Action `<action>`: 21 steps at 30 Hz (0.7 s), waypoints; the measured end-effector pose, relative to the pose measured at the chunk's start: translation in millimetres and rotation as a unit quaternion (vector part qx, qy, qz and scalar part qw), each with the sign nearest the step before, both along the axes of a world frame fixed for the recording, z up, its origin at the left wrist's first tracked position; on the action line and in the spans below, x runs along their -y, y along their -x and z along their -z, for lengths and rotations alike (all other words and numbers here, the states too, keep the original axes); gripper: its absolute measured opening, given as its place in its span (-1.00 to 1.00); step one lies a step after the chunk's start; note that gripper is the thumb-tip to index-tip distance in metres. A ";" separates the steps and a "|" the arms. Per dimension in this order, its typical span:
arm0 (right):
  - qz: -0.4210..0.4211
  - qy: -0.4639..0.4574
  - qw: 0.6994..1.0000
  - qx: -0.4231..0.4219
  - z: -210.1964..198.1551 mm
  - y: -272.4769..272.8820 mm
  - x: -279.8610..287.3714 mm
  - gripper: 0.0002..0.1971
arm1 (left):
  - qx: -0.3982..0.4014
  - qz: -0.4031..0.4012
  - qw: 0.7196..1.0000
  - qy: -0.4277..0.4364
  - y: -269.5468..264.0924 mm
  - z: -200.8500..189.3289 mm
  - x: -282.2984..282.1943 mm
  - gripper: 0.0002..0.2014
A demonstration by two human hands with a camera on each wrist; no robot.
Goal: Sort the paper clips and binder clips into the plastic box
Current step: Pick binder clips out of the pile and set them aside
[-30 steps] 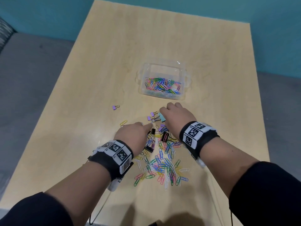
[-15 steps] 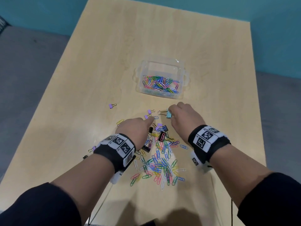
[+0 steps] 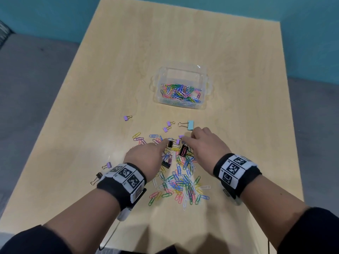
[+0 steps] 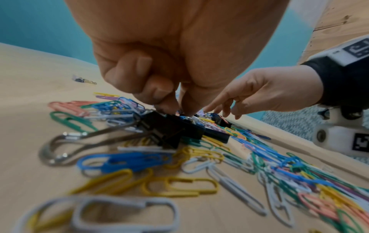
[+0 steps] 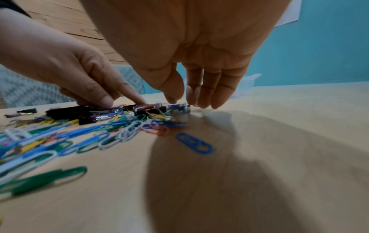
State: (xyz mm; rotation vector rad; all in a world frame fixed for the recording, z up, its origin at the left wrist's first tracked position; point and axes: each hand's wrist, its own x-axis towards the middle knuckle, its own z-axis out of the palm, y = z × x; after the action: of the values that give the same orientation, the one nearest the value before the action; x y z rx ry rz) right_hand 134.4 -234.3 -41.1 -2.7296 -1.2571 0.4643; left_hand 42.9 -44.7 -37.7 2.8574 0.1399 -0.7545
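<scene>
A clear plastic box [image 3: 159, 77] stands mid-table with coloured paper clips in its near part. A pile of paper clips [image 3: 180, 177] lies in front of me, with black binder clips [image 3: 170, 144] at its far end. My left hand [image 3: 162, 146] reaches in from the left, its index fingertip pressing on a black binder clip [image 4: 159, 129] while the other fingers curl. My right hand [image 3: 189, 139] has straight fingers pointing down, tips touching the pile's far edge by a small purple binder clip [image 3: 181, 136]. A light blue binder clip [image 3: 190, 125] lies free just beyond.
Small purple binder clips lie scattered: two [image 3: 167, 126] beyond the pile, one [image 3: 125, 118] further left, one [image 3: 108, 165] by my left wrist beside a black one [image 3: 98, 176]. The table's right edge [image 3: 293, 143] is close to my right arm.
My right hand pushed the light blue binder clip away toward the box, let it lie and came back to the pile's far edge. My left hand stayed at the black binder clips.
</scene>
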 end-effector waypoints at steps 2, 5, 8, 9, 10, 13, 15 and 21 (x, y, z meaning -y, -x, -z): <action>0.040 -0.008 0.999 -0.018 -1.4 -5.0 1.7 -0.47 | 0.007 -0.002 1.000 0.004 1.3 -1.9 3.0 -0.37; 0.069 -0.017 0.997 -0.019 -0.1 -7.2 7.0 -0.50 | 0.023 0.014 1.000 0.005 -0.3 -5.6 9.0 -0.34; 0.054 -0.008 0.999 -0.004 7.0 -0.8 11.4 -0.55 | 0.031 0.044 0.999 0.007 -5.5 -6.5 17.9 -0.32; 0.065 -0.015 0.998 -0.003 8.8 0.8 11.6 -0.57 | 0.037 0.054 0.998 0.004 -8.2 -6.4 21.5 -0.31; 0.079 -0.022 0.997 -0.004 9.7 0.9 10.8 -0.58 | 0.041 0.059 0.997 0.001 -11.3 -5.5 24.3 -0.32; 0.097 -0.013 0.995 -0.009 9.4 -3.8 4.8 -0.63 | 0.037 0.062 0.997 0.006 -20.1 -3.9 30.3 -0.40; 0.091 0.004 0.996 -0.011 8.3 -7.8 0.0 -0.72 | 0.034 0.062 0.997 0.007 -22.3 -3.0 31.4 -0.48; 0.052 0.050 0.997 -0.020 -3.5 -15.7 -5.6 -0.83 | 0.046 0.048 0.997 0.037 -16.7 -3.5 26.7 -0.56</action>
State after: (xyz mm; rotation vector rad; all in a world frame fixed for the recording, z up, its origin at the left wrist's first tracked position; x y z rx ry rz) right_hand 150.1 -228.7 -37.6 -2.8362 -1.1043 0.5824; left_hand 59.5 -71.4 -34.2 2.8395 -0.0371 -0.6297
